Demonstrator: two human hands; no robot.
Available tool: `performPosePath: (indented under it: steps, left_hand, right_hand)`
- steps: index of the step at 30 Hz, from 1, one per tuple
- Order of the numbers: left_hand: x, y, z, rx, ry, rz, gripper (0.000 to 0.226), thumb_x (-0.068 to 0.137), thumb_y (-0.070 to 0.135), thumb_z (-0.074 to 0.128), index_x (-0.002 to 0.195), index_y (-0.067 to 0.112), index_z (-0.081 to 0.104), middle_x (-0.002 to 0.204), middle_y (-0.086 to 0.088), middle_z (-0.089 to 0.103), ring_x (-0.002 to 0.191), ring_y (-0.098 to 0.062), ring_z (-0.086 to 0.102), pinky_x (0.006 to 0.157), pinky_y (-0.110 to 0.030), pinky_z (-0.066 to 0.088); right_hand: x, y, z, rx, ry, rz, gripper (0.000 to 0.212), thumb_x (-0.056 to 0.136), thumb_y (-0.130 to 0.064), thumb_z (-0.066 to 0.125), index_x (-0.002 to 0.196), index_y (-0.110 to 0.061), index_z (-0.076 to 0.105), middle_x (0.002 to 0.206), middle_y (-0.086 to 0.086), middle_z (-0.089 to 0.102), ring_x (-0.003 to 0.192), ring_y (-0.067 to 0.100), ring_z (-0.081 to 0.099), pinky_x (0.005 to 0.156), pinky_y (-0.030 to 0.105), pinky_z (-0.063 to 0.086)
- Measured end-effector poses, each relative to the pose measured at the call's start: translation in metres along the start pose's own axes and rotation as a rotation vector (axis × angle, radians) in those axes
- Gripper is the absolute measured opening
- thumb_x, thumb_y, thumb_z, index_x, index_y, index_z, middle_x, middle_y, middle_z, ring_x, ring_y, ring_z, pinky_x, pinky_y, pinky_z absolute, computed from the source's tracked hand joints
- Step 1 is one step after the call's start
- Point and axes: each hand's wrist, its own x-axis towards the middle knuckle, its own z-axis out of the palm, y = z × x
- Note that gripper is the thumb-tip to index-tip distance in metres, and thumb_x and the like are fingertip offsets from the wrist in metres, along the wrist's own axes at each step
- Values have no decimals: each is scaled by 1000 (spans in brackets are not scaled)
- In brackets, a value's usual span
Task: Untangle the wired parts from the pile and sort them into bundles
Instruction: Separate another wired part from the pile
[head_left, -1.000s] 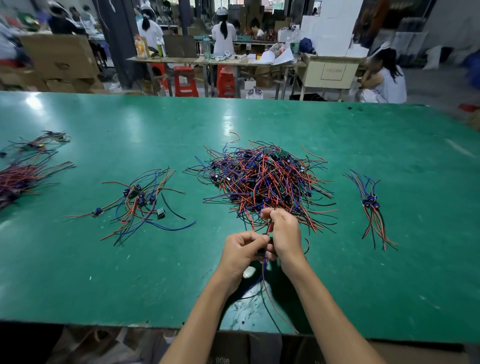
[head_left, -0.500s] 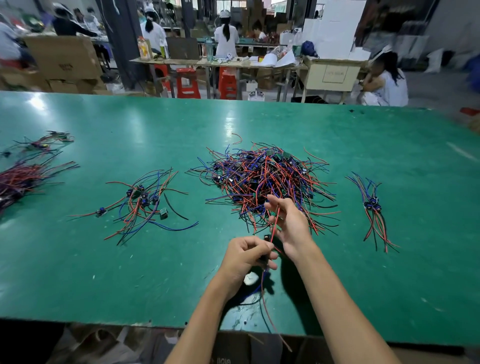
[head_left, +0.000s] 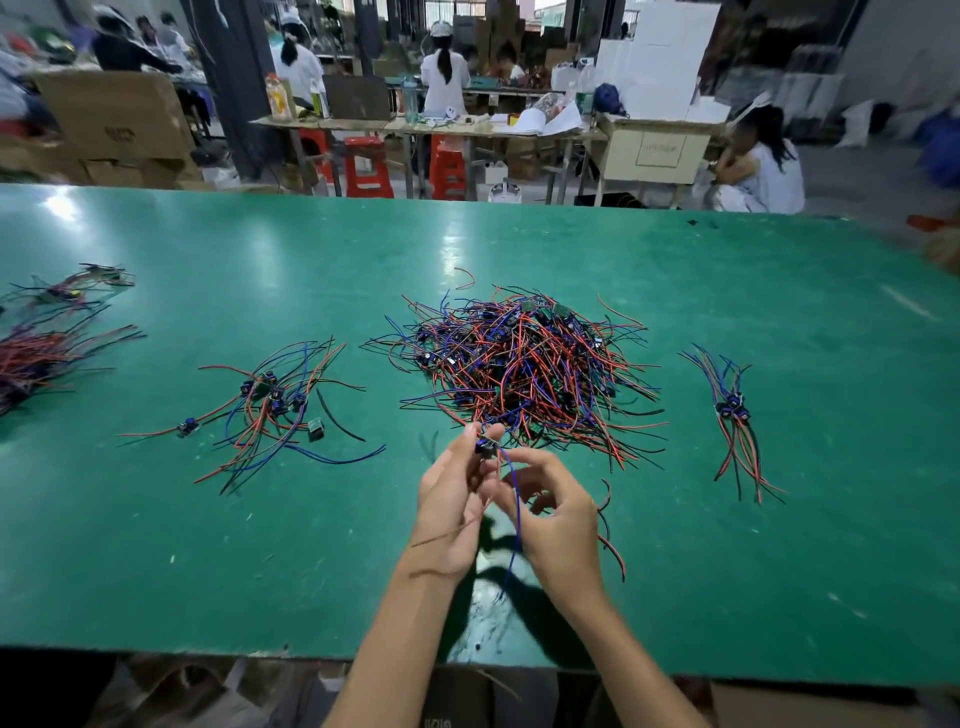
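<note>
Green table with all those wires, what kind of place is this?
Probably a small factory workshop: a wire pile on a green worktable, workers at benches behind, stacked cardboard boxes.

Tangled pile (head_left: 524, 364) of red, blue and black wired parts is sitting mid-tabletop. One small dark part (head_left: 485, 448) is being held up just in front of it, its blue wire (head_left: 514, 519) hanging down. Loose bundle (head_left: 275, 410) is lying to the left, a neater bundle (head_left: 732, 415) to the right, more bundles (head_left: 41, 353) at far left.
</note>
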Motion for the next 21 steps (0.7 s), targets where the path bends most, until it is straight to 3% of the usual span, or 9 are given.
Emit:
performPosePath:
  steps: [2,5,8,11,18,21]
  left_hand:
    - [-1,1,3,-20,26,77,20,97,22,62,105,4,68,97,-9,77,64,-6,65,59,-17,55]
    - [-4,4,6,-20,46,122,14,97,16,63,101,2,64,85,-11,75,64,-13,70,60,-19,57]
    - [-7,6,8,30,85,181,12,93,14,68,98,4,64,75,-6,72,65,-17,72,61,-19,58]
    - [-12,6,8,96,90,238,13,92,14,71,96,2,67,78,-9,74,74,-25,76,65,-21,58]
    - [-17,7,7,115,95,252,14,90,15,73,86,1,73,83,-17,75,81,-33,76,64,-25,59]
    - [-17,5,2,139,61,262,15,88,17,75,85,2,73,84,-19,75,80,-36,76,65,-26,59]
  right_hand:
    - [3,-7,7,240,95,72,26,81,-27,81,105,-23,72,81,-2,76,71,10,68,67,23,53]
    - [10,-12,14,479,139,175,21,86,-28,72,99,-11,73,76,0,74,67,6,64,65,16,50]
    - [14,-13,17,512,189,323,21,87,-32,71,84,-11,74,68,-2,69,60,5,56,60,17,45]
    - [20,-14,15,536,221,402,16,94,-26,69,84,-13,73,67,-4,69,60,5,56,58,18,44]
    - [24,-22,10,471,185,304,14,97,-23,66,97,-15,78,77,-6,74,67,1,62,62,14,47]
    - [28,-22,9,429,185,303,14,98,-24,66,93,-18,78,79,-7,75,72,1,63,66,19,47]
